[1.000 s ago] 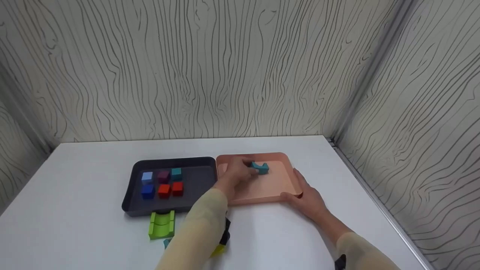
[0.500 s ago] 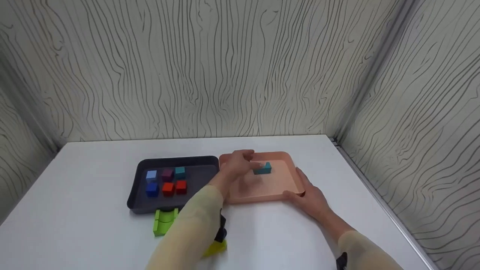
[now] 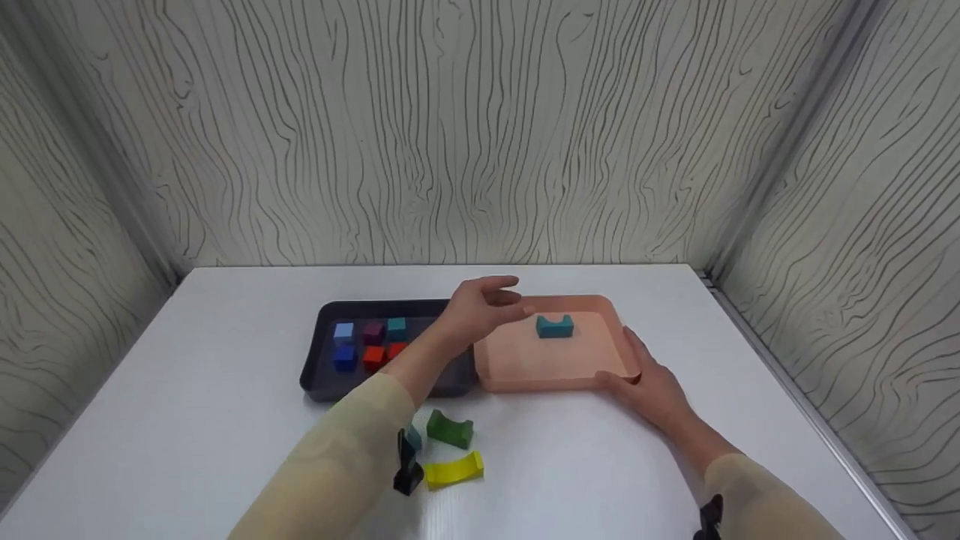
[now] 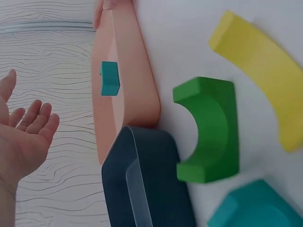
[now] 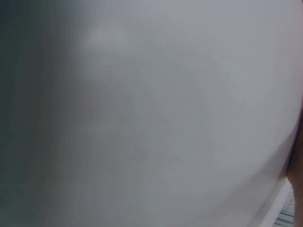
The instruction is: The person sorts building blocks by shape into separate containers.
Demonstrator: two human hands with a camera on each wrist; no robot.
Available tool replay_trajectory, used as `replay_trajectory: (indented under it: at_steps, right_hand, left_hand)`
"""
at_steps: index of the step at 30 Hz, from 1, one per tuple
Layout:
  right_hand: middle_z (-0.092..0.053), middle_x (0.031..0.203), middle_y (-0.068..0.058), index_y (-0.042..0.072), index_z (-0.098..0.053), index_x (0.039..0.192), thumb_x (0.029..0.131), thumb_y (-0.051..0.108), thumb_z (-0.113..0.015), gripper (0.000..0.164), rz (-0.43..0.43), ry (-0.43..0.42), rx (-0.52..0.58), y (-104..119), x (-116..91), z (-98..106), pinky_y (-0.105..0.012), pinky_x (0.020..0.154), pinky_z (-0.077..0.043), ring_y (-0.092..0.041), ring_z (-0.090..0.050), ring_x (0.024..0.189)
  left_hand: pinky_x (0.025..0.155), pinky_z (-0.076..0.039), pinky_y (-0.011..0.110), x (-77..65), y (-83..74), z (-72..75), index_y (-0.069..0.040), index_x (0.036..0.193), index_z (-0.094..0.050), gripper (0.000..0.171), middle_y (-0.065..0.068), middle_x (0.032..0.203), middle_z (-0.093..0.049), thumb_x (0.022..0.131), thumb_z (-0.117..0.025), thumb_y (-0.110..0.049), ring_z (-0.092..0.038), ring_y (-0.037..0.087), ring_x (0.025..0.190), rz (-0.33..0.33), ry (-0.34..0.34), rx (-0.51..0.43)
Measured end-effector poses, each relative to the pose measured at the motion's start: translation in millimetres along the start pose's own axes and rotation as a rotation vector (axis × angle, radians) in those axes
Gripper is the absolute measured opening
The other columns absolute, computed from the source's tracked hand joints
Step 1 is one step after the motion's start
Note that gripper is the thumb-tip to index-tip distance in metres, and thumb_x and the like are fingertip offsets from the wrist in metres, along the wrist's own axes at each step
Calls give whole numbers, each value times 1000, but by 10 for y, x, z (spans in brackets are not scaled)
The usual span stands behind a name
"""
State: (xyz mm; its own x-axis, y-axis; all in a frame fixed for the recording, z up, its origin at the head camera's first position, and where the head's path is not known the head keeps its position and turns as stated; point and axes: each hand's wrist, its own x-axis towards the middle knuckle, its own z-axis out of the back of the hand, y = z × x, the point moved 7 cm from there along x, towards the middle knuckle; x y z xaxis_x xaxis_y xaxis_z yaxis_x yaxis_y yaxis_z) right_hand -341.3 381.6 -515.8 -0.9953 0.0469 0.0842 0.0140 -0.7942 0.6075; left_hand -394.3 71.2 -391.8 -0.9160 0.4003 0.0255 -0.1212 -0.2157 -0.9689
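Fingers (image 3: 501, 283) empty, teal arch (image 3: 555, 330) just to their right

So the left hand (image 3: 474, 311) hangs in the air above where the two trays meet; fingers parted and loosely bent, thumb well away from them, nothing held. Teal arch sits right of those fingertips and lower down, inside the pink tray (image 3: 540, 364); its long axis runs left to right, roughly the way the fingers point; can't tell if its scoop faces up or away. Left hand is the nearer one; right hand (image 3: 660, 397) grips the pink tray's near right corner.

Contents: arch is all I can see in pink; dark tray (image 3: 457, 371), mostly left of the left fingers, has cubes: light blue (image 3: 343, 334), purple (image 3: 373, 332), teal (image 3: 396, 328), dark blue (image 3: 345, 358), plus two red (image 3: 373, 358), one half blocked. Closer to the person than the fingers: green arch (image 3: 448, 430), yellow arch (image 3: 454, 470) and another teal piece (image 4: 239, 203); all outside the trays.
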Motion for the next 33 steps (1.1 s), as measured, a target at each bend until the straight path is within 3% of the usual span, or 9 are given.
replay_trajectory:
  at_steps: [5, 11, 18, 25, 33]
  right_hand:
    - [-35, 166, -28, 18, -8, 172, 95, 70, -65, 109, -11, 13, -4, -13, 2, 17, -69, 115, -36, -49, -45, 144]
    - [-34, 167, -28, 17, -7, 172, 95, 70, -65, 109, -3, 20, 1, -24, 17, 23, -70, 115, -36, -49, -44, 145]
    - [-35, 165, -31, 18, -6, 172, 95, 72, -64, 110, -12, 27, -8, -40, 47, -16, -69, 115, -37, -52, -45, 144]
    - [-34, 165, -32, 18, -4, 172, 95, 74, -62, 112, -22, 37, -12, -57, 50, -11, -69, 115, -37, -51, -45, 143]
    - [-32, 166, -32, 17, -4, 172, 95, 73, -63, 112, -12, 41, -5, -54, 59, -11, -69, 116, -35, -52, -43, 145]
  left_hand:
    - [109, -53, 42, -305, -35, 171, -18, 151, -60, 63, 1, 132, -73, 95, -84, -30, -68, 16, 123, -37, 13, -41]
    - [105, -55, 38, -643, -40, 419, -8, 150, -60, 59, 7, 131, -73, 96, -82, -20, -70, 21, 122, -106, -1, -107]
    - [104, -55, 37, -1015, 25, 650, -12, 150, -61, 61, 8, 136, -71, 94, -84, -23, -68, 22, 125, -63, -37, -90]
    - [105, -55, 38, -1288, 156, 722, -12, 146, -64, 57, 7, 136, -71, 95, -84, -25, -68, 24, 126, -21, -39, -87]
    - [102, -56, 35, -1552, 337, 655, -7, 142, -67, 53, 9, 133, -72, 94, -84, -21, -69, 27, 124, 10, -15, -101]
